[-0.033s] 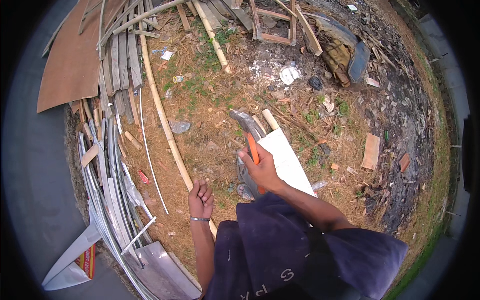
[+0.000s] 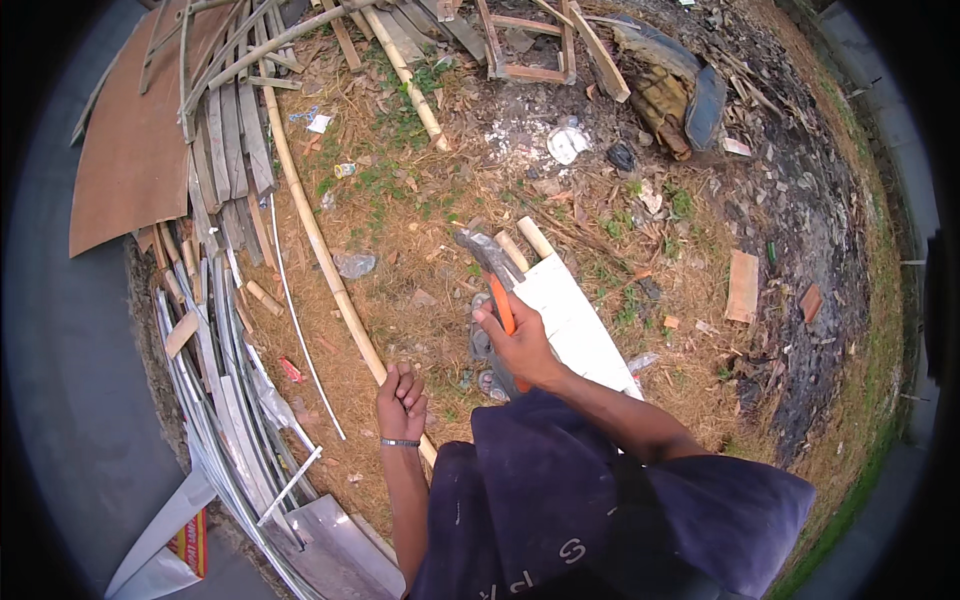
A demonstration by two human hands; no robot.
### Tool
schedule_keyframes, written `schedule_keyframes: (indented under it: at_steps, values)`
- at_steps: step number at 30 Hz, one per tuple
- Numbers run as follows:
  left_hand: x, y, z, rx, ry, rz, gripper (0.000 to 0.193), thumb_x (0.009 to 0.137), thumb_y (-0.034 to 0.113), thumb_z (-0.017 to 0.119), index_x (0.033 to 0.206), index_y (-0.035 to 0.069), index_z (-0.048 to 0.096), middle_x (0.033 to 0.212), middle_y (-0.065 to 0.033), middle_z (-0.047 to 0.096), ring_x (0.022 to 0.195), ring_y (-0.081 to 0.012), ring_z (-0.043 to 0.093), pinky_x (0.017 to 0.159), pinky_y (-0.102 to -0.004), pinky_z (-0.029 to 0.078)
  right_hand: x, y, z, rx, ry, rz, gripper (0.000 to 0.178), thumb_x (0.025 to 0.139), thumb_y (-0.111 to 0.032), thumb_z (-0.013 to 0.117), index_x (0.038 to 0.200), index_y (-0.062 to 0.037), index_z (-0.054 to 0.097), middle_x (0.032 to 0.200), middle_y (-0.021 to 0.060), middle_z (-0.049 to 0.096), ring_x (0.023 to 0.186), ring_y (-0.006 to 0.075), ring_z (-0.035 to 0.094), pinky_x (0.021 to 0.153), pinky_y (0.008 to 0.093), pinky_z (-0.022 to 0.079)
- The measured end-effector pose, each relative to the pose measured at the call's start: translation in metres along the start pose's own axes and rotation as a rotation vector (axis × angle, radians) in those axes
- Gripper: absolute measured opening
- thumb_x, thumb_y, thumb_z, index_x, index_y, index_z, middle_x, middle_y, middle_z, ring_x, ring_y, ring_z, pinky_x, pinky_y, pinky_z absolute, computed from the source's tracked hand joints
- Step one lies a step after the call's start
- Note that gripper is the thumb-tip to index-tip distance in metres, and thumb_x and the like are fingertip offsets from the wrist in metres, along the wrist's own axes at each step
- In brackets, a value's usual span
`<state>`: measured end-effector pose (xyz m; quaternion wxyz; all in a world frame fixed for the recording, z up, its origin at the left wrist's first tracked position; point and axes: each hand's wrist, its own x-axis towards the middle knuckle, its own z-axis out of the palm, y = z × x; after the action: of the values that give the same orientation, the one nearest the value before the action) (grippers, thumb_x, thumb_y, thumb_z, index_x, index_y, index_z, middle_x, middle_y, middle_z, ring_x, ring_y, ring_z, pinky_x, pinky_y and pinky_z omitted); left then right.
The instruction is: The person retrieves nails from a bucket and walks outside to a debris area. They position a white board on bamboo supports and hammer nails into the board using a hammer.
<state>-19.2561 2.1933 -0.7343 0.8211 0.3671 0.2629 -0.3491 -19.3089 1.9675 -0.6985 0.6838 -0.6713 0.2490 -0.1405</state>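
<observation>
My right hand (image 2: 522, 345) is wrapped round the orange handle of a hammer (image 2: 501, 305). Its grey metal head points away from me, close to the ends of bamboo pieces (image 2: 535, 236). Under and right of that hand lies a white board (image 2: 575, 310), partly covered by my forearm. My left hand (image 2: 402, 398) is closed, fingers curled in, with a metal band at the wrist; whatever it may hold is hidden. It appears above a long bamboo pole (image 2: 330, 270) on the ground. My sandalled feet (image 2: 490, 383) show partly below the hammer.
Metal strips and channels (image 2: 215, 370) lie piled at left, beneath grey planks and a brown sheet (image 2: 130, 150). Another bamboo pole (image 2: 405, 75) and a wooden frame (image 2: 530, 45) are at the far side. Burnt debris (image 2: 800, 290) and a torn seat-like object (image 2: 680, 100) lie right.
The view has shifted slightly, so the ground things sit a little differently in it. Slightly more of the bamboo ends beside the hammer shows. Both hands keep nearly the same pose.
</observation>
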Motion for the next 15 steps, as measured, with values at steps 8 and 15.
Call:
schedule_keyframes:
  at_steps: [8,15]
  values:
    - [0.136,0.054,0.074,0.596,-0.068,-0.339,0.032,0.103,0.034,0.047,0.100,0.003,0.056,0.060,0.0063,0.030,0.048,-0.0042,0.029,0.035,-0.0199,0.022,0.049,0.041,-0.018,-0.013,0.276,0.160,0.030,0.095,-0.029,0.063,0.102,0.0001,0.060,0.062,0.0088,0.053,0.057,0.0153,0.050,0.055,0.0358,0.041]
    - [0.219,0.052,0.147,0.920,-0.074,-0.448,0.037,0.101,0.042,0.049,0.093,0.007,0.057,0.056,0.0065,0.026,0.044,-0.0047,0.028,0.034,-0.0207,0.020,0.098,0.049,-0.054,-0.248,0.473,0.129,0.024,0.094,-0.022,0.060,0.103,-0.0008,0.057,0.069,0.0227,0.061,0.064,0.0416,0.063,0.055,0.0481,0.045]
